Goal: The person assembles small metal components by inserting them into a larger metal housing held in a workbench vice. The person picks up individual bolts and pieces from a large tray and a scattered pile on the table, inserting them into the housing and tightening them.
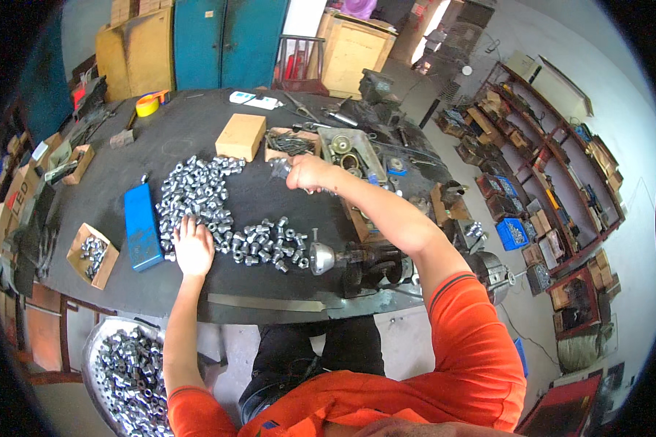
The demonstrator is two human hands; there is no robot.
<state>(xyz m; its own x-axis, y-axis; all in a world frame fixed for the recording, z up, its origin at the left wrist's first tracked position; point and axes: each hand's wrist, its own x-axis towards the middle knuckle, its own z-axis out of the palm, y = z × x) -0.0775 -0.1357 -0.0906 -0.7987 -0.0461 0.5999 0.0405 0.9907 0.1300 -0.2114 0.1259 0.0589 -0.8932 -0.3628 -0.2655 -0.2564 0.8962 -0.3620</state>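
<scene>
A heap of small shiny metal fittings (197, 191), like hex nuts with collars, lies on the dark worktable (284, 211). My left hand (194, 249) rests on the heap's near edge, fingers stretched out over several pieces. Farther off and to the right, my right hand (310, 173) is closed above the table, beside an open box of thin dark metal pieces (291, 143). A greyish, blurred thing (279, 169) shows at its fingertips; its kind is hard to make out. A smaller group of the same fittings (270, 244) lies between my hands, toward me.
Left of the heap stand a long blue box (143, 227) and an open carton of fittings (93, 255). A closed cardboard box (240, 137) sits behind it. A machine with a metal cone (322, 258) stands front right. Below the table edge is a basin full of fittings (131, 375).
</scene>
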